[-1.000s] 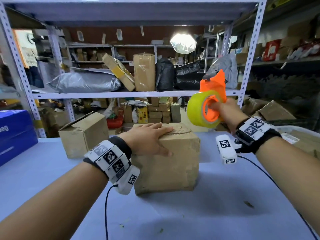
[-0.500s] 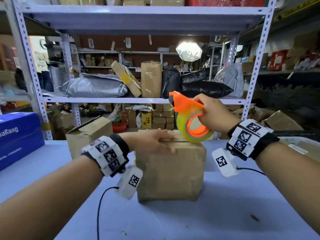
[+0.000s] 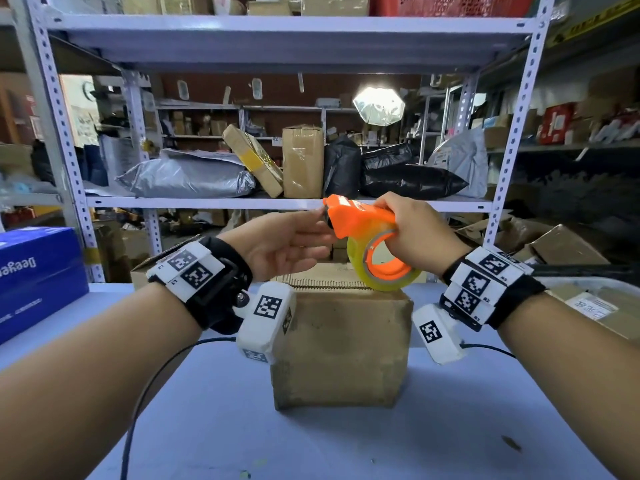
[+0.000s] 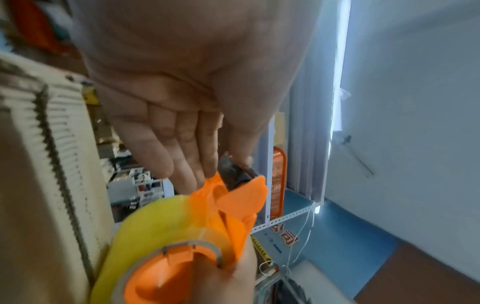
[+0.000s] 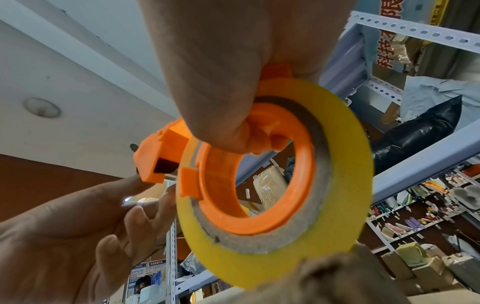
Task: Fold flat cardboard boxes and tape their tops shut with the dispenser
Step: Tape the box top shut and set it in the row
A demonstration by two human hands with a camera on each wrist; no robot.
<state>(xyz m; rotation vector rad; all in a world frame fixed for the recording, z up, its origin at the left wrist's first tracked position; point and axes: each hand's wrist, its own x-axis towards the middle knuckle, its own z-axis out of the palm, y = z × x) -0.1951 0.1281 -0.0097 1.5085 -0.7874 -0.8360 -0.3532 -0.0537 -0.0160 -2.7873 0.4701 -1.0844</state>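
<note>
A brown cardboard box [image 3: 339, 348] stands upright mid-table with its top flaps down. Just above its far right edge my right hand [image 3: 391, 237] grips an orange tape dispenser [image 3: 360, 216] loaded with a yellow tape roll [image 3: 384, 271], fingers curled through the core [image 5: 257, 144]. My left hand [image 3: 320, 221] is raised off the box, and its thumb and forefinger pinch the dark tip [image 4: 233, 172] at the dispenser's nose. The other left fingers [image 4: 161, 148] stay straight. The box's corrugated flap edge [image 4: 52, 156] shows beside the left palm.
A second cardboard box [image 3: 145, 271] sits at the back left, behind my left wrist. A blue carton [image 3: 34, 271] lies on the table's left edge. A metal shelf rack [image 3: 277, 202] full of parcels stands behind the blue table [image 3: 311, 438]. Loose boxes [image 3: 571, 251] pile up at the right.
My left hand lifted off the box top and went up to the dispenser's nose. My right hand brought the dispenser left and down until it hangs over the box.
</note>
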